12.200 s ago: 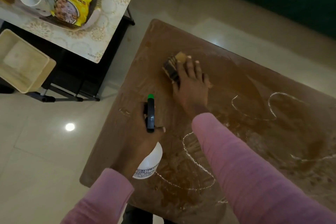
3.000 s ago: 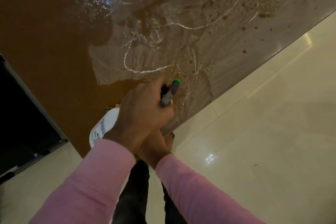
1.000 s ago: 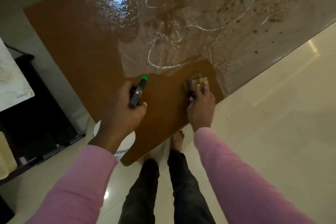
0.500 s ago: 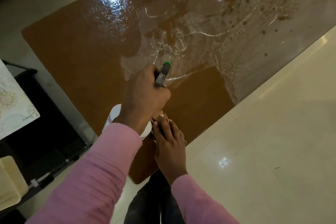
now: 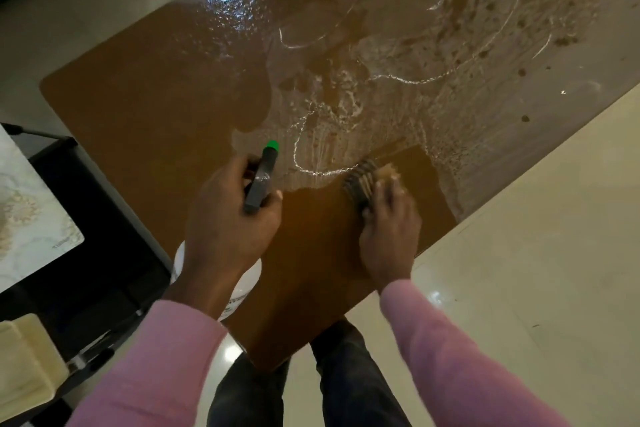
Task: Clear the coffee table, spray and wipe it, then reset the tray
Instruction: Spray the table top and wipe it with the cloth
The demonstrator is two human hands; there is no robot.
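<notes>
The brown coffee table [image 5: 145, 104] fills the upper middle of the view, wet and streaked with foam across its far and right parts. My left hand [image 5: 228, 218] grips a white spray bottle [image 5: 258, 180] by its dark head with a green nozzle tip, held above the table's near corner. My right hand [image 5: 388, 225] presses a sponge [image 5: 363, 180] with a dark scrubbing side flat on the table near its right edge. A dry, wiped patch lies under and around that hand.
A black side stand with a patterned white top [image 5: 27, 204] stands at the left. A cream tray or bin [image 5: 24, 367] sits low at the bottom left. Glossy pale floor tiles [image 5: 536, 253] spread to the right. My legs stand at the table's near corner.
My right hand has pushed the sponge away from the near corner, forward and to the right, up to the foam line. My left hand with the bottle has stayed above the near corner.
</notes>
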